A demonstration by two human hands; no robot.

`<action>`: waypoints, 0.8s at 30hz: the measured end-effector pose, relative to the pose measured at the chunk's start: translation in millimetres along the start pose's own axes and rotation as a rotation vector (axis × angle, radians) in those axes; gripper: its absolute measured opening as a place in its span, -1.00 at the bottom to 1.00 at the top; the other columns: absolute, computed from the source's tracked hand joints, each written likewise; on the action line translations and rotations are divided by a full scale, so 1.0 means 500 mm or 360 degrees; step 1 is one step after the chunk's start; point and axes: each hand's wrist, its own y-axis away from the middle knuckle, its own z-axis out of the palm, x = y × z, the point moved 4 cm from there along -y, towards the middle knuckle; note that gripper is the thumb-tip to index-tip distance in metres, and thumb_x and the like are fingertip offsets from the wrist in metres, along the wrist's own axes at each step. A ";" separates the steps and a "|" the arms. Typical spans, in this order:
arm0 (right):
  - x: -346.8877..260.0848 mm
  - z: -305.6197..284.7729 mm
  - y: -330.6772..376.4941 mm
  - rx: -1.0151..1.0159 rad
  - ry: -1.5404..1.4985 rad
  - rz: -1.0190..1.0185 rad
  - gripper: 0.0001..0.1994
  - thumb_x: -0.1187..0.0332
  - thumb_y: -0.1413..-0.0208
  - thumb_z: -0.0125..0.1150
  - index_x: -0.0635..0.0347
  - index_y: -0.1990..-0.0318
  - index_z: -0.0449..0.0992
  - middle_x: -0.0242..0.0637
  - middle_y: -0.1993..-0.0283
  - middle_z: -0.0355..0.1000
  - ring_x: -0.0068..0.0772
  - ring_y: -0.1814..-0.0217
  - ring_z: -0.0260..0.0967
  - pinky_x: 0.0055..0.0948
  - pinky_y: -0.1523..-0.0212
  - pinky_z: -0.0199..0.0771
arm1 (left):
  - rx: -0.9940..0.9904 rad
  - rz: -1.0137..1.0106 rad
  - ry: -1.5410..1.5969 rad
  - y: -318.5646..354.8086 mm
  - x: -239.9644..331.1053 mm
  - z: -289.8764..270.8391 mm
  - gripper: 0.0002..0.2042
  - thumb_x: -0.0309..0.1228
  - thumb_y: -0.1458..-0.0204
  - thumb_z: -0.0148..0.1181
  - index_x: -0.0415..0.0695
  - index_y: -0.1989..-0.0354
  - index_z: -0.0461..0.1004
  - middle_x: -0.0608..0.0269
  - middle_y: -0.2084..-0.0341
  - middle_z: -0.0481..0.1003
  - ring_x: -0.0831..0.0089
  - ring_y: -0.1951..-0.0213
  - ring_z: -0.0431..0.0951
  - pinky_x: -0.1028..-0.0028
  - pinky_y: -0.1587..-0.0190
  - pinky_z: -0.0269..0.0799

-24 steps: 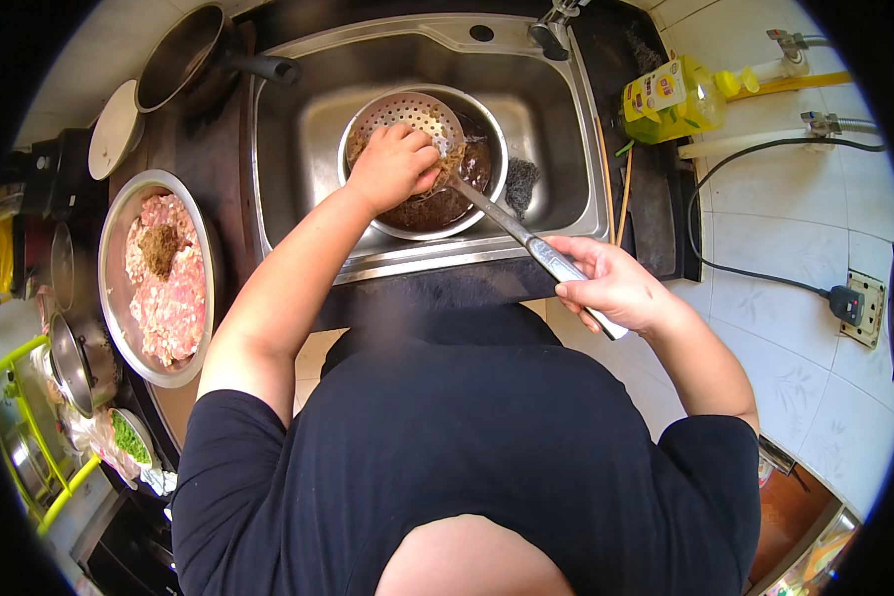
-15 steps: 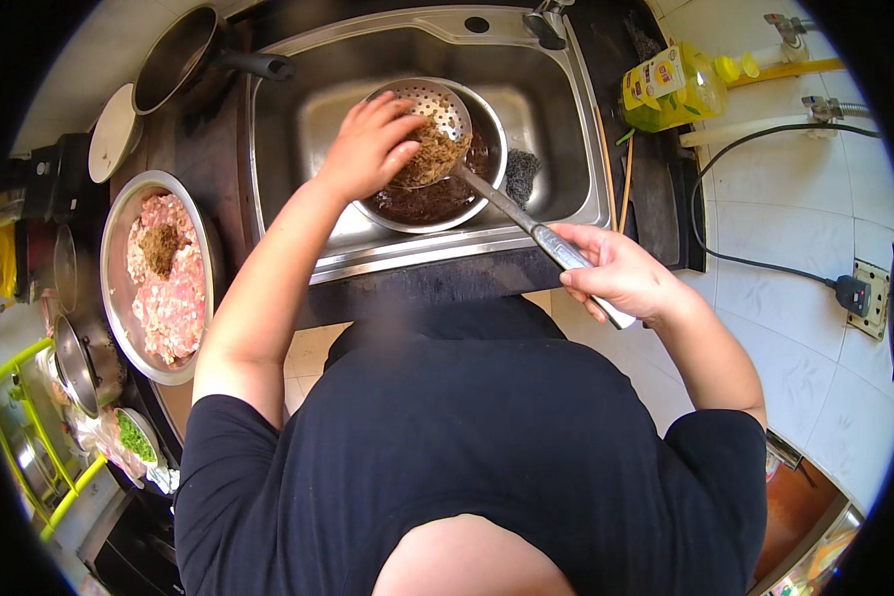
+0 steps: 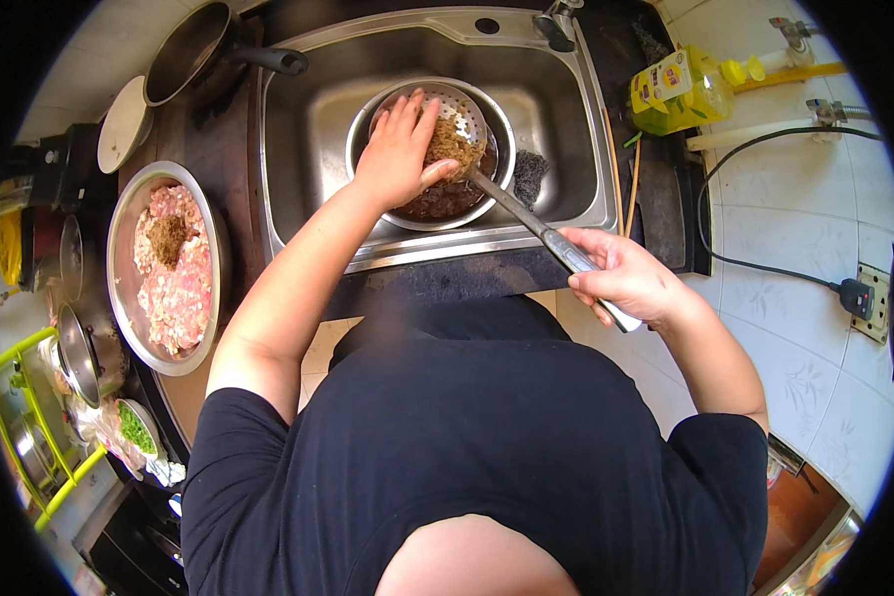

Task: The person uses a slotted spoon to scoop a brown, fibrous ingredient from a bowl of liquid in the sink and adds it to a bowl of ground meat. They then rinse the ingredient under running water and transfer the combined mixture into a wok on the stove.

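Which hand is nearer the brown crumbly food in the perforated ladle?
Left: the left hand covers part of the brown crumbly food, apparently touching it. The right hand is farther off, nearer the body, gripping the perforated ladle's handle.

The left forearm (image 3: 290, 270) slants forward and inward; the left grip (image 3: 397, 157) lies palm down, fingers lightly spread, perhaps slightly cupped, its underside being hidden. The right forearm (image 3: 713, 348) angles inward, the right grip (image 3: 621, 276) curled, thumb uppermost.

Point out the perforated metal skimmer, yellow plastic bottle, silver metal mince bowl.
Long-handled perforated metal skimmer (image 3: 526, 219): head view, on handle.
Yellow plastic bottle (image 3: 679, 95): head view, on body.
Silver metal mince bowl (image 3: 122, 274): head view, bare left inner wall.
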 end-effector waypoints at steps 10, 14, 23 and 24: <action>-0.010 -0.003 0.014 0.0025 -0.0138 -0.0018 -0.50 0.53 0.03 0.03 0.38 -0.13 0.16 -0.38 0.63 0.29 -0.70 0.77 0.18 -0.72 0.75 0.22 | -0.0229 0.0578 -0.0106 0.013 0.034 -0.025 -0.47 0.05 0.07 0.00 0.09 -0.07 0.31 0.15 -0.06 0.27 0.01 -0.15 0.14 0.01 -0.13 0.06; -0.009 -0.004 0.017 -0.0013 -0.0268 0.0011 -0.49 0.53 0.04 0.03 0.37 -0.14 0.15 -0.37 0.62 0.30 -0.69 0.78 0.18 -0.72 0.75 0.21 | -0.0196 0.0600 -0.0170 0.025 0.031 -0.023 -0.52 0.01 0.12 0.10 0.06 0.03 0.37 0.17 0.02 0.31 0.06 -0.09 0.21 0.09 -0.09 0.14; -0.006 -0.018 0.023 -0.0077 -0.0448 0.0049 -0.48 0.53 0.02 0.05 0.36 -0.15 0.13 -0.36 0.61 0.30 -0.69 0.78 0.18 -0.74 0.75 0.21 | -0.0145 0.0619 -0.0167 0.031 0.037 -0.012 -0.74 -0.10 0.18 0.19 0.03 0.38 0.45 0.29 0.37 0.39 0.27 0.25 0.39 0.30 0.23 0.34; -0.007 -0.018 0.022 -0.0081 -0.0463 0.0055 -0.48 0.53 0.02 0.05 0.37 -0.15 0.13 -0.36 0.61 0.30 -0.69 0.78 0.17 -0.74 0.75 0.21 | -0.0109 0.0645 -0.0151 0.031 0.036 -0.010 -0.76 -0.12 0.19 0.20 0.02 0.43 0.45 0.30 0.41 0.39 0.29 0.29 0.40 0.32 0.27 0.35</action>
